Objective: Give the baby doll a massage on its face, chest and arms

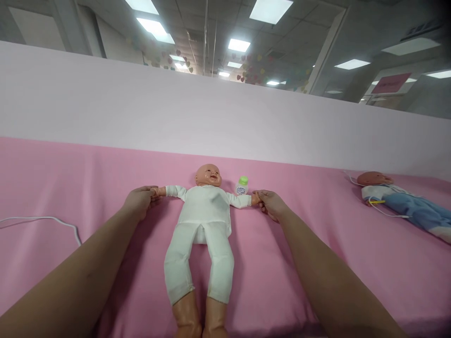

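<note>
1. Baby doll in a white cloth romper (204,220), with a bare plastic head and bare plastic feet, lies face up on the pink sheet (88,188), near the middle of my view, head toward the pale partition wall (141,112) and arms spread straight out to either side.
2. Far left on the sheet I see a thin white cable (45,219) curving toward the left forearm, apart from the doll.
3. My left hand (139,202) is curled closed around the doll's small plastic hand on that side; the fingers pinch it with the thumb on top, and the doll's sleeve is stretched level toward my grip.
4. The doll's torso lies flat between my two forearms, legs pointing back toward me and slightly apart.
5. A small clear plastic bottle with a green cap and a blue label (242,185) stands upright just beside the doll's head, close behind its outstretched arm on the right.
6. My right hand (269,204) is closed on the doll's other plastic hand, fingers wrapped around it, the arm pulled out level.
7. Far right, well apart, a second baby doll in blue and white clothes (405,202) lies on its back on the same sheet, with thin white and yellow wires across its chest.
</note>
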Action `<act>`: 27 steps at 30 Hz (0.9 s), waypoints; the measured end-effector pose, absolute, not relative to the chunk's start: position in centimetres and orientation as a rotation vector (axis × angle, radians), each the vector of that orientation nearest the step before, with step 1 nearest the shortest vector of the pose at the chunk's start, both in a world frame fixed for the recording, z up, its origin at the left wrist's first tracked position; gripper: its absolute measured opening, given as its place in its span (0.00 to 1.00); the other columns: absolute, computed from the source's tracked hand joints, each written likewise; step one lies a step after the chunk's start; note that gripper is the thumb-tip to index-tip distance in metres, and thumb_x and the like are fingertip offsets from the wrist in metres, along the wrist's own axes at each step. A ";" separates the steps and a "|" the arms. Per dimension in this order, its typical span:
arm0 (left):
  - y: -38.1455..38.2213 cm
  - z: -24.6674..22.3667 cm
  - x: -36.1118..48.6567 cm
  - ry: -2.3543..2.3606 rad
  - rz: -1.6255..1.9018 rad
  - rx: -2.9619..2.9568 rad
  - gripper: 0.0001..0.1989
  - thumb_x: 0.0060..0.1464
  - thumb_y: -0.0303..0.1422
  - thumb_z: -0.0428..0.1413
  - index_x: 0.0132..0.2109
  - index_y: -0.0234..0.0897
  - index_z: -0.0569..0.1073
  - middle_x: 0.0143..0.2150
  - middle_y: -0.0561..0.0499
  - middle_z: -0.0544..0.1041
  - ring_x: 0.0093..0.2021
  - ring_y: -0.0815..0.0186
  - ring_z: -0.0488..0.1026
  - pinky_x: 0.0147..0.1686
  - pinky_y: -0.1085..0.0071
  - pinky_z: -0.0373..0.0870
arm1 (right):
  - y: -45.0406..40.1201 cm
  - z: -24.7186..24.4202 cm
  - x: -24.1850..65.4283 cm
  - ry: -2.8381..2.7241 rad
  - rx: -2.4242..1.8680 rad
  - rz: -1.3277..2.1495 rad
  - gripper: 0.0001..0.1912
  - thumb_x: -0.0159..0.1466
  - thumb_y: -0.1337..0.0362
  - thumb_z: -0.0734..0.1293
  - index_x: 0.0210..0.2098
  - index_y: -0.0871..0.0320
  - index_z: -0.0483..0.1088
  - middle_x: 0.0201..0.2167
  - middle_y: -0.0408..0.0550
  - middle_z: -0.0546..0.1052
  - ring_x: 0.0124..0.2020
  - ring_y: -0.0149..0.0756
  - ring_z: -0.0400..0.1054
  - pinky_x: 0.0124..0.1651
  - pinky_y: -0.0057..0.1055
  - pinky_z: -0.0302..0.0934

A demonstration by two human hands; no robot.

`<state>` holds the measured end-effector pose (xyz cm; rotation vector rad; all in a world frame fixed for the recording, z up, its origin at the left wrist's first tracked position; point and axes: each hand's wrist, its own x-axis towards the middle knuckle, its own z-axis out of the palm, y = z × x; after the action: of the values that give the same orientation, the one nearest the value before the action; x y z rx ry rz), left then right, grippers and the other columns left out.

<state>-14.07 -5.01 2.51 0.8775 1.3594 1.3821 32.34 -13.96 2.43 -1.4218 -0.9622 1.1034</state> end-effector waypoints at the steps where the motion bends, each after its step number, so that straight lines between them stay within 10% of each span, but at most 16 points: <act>1: -5.0 2.5 -14.1 1.358 1.383 0.876 0.10 0.50 0.20 0.58 0.39 0.33 0.80 0.38 0.40 0.83 0.34 0.59 0.82 0.39 0.65 0.83 | -14.1 2.4 32.6 -0.960 -1.386 1.145 0.07 0.67 0.64 0.70 0.43 0.58 0.78 0.29 0.47 0.75 0.23 0.27 0.61 0.22 0.23 0.60; 8: -5.9 3.0 -14.0 1.292 1.345 0.967 0.11 0.46 0.22 0.65 0.39 0.32 0.80 0.38 0.41 0.83 0.37 0.60 0.81 0.40 0.69 0.82 | -14.4 1.8 34.3 -0.963 -1.184 1.318 0.20 0.58 0.74 0.75 0.49 0.55 0.79 0.48 0.51 0.80 0.39 0.31 0.75 0.42 0.25 0.74; 20: -6.1 2.8 -14.1 1.315 1.385 0.973 0.07 0.48 0.30 0.68 0.35 0.35 0.78 0.30 0.47 0.78 0.28 0.65 0.76 0.33 0.68 0.81 | -13.5 1.2 33.1 -1.046 -1.387 1.031 0.22 0.56 0.46 0.78 0.30 0.58 0.72 0.19 0.40 0.68 0.18 0.26 0.56 0.19 0.25 0.50; 27: -5.6 2.7 -13.8 1.307 1.407 0.914 0.07 0.49 0.25 0.65 0.38 0.34 0.79 0.33 0.44 0.81 0.31 0.62 0.80 0.38 0.66 0.82 | -13.0 1.0 33.0 -0.949 -1.425 0.988 0.11 0.65 0.55 0.71 0.37 0.57 0.75 0.22 0.42 0.69 0.18 0.26 0.54 0.18 0.25 0.48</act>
<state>-13.82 -5.63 2.67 0.9138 1.3067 1.4065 33.04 -12.95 1.01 -1.4251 -0.9485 0.9883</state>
